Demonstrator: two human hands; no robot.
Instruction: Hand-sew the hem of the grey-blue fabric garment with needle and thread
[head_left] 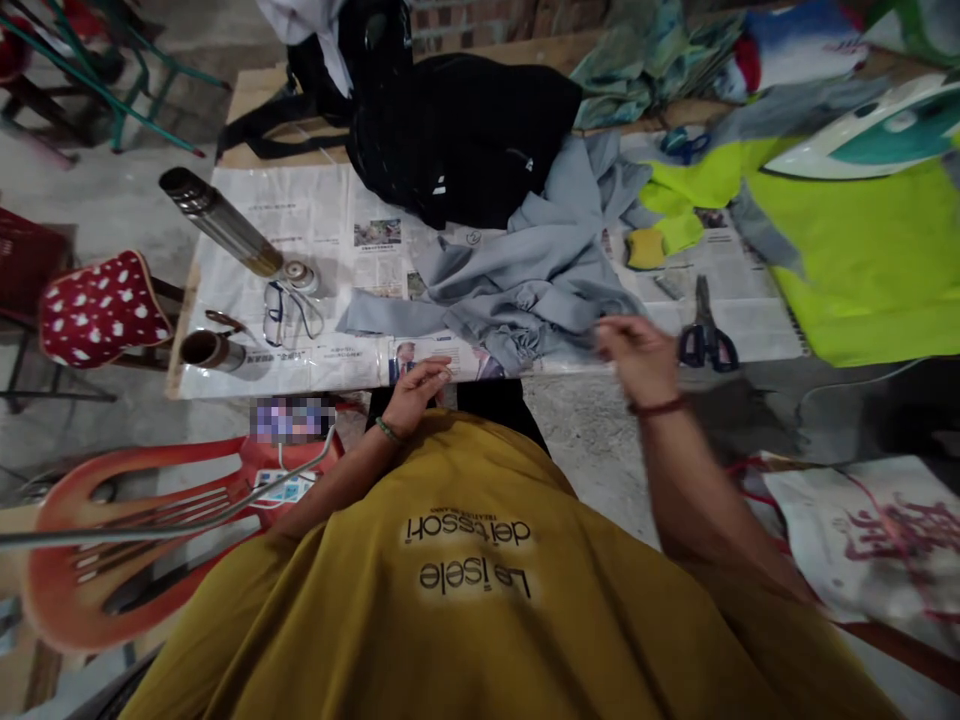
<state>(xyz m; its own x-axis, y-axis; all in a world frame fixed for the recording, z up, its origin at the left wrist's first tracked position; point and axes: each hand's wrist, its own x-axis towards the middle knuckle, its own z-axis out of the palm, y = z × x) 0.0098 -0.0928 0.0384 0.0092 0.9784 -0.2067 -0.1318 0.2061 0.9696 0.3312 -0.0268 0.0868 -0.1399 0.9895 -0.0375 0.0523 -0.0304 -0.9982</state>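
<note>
My left hand point(417, 394), with a green beaded bracelet, is at the front edge of the newspaper-covered table. Its fingers stretch to the right, and nothing shows in them. My right hand point(643, 356), slightly blurred, hovers by the right edge of a crumpled grey garment point(495, 270). Thumb and fingers are pressed together there; anything held between them is too small to make out. Gathered folds of the garment lie between my hands. Dark-handled scissors point(705, 335) rest right of my right hand.
A black bag point(465, 130) stands behind the garment. At left are a steel thermos point(225, 225), eyeglasses point(279, 315) and an open cup point(210, 350). An iron point(885, 130) sits on neon-yellow cloth point(862, 260). A red plastic chair point(67, 560) is beside me.
</note>
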